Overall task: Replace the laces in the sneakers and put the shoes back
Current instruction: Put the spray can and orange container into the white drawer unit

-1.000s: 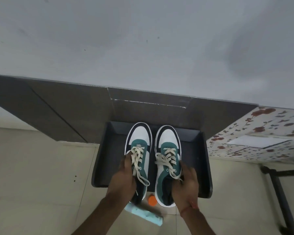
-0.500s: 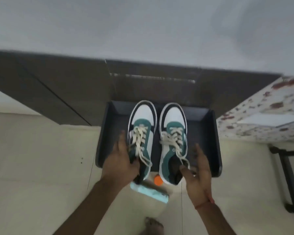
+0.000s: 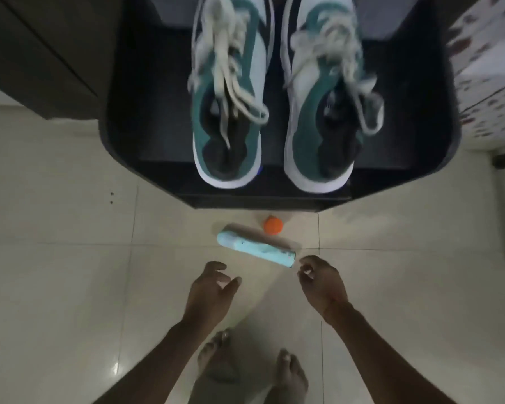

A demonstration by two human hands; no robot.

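Below, pale tiled floor [image 3: 56, 287] fills most of the view, seen from above. At the top sits a black tray [image 3: 146, 135] with a raised rim, its near edge reaching out over the tiles. Two sneakers stand side by side inside it, toes pointing away and heels near the front rim. The left sneaker [image 3: 231, 112] and the right sneaker [image 3: 321, 118] are teal, white and black, and both are threaded with cream laces [image 3: 231, 68] whose loose ends lie over the tongues. The picture is blurred there, so the knots cannot be made out.

Two bare forearms reach in from the bottom edge, spread slightly apart. The left hand [image 3: 210, 290] hovers over the floor with fingers loosely curled and thumb apart, holding nothing. The right hand [image 3: 322, 282] is likewise empty, fingers loosely bent, just beside the end of a pale blue tube [image 3: 255, 249] lying on the tiles; whether it touches is unclear. A small orange ball [image 3: 273, 225] rests near the tube, just in front of the tray. Bare feet [image 3: 289, 374] show between the forearms.
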